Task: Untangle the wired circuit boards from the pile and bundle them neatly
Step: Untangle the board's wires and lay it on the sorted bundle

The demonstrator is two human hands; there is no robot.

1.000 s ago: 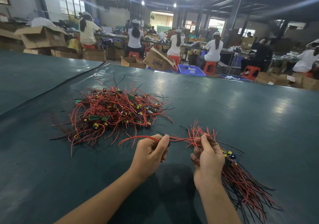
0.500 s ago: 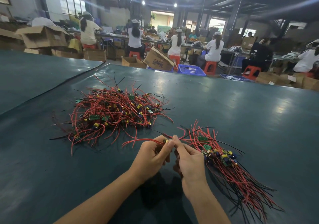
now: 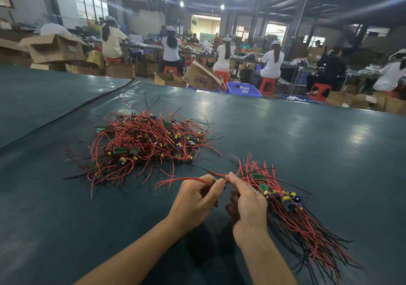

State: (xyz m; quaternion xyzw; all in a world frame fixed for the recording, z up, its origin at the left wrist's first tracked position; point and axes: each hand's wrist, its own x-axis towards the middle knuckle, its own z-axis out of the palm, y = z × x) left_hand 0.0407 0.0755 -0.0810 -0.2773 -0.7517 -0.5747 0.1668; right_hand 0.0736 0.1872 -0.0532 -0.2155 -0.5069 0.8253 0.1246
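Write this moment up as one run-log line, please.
left hand: pinches wired board | right hand: pinches it too | bundle: beside right hand | pile: apart, untouched

Tilted cardboard box (image 3: 201,79) bears blue "Tempo" lettering, seen upside down.

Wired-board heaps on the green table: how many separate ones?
2. A tangled pile lies left of centre, beyond the left hand; a straighter bundle lies by the right hand. Both hands also pinch one loose wired piece, not counted.
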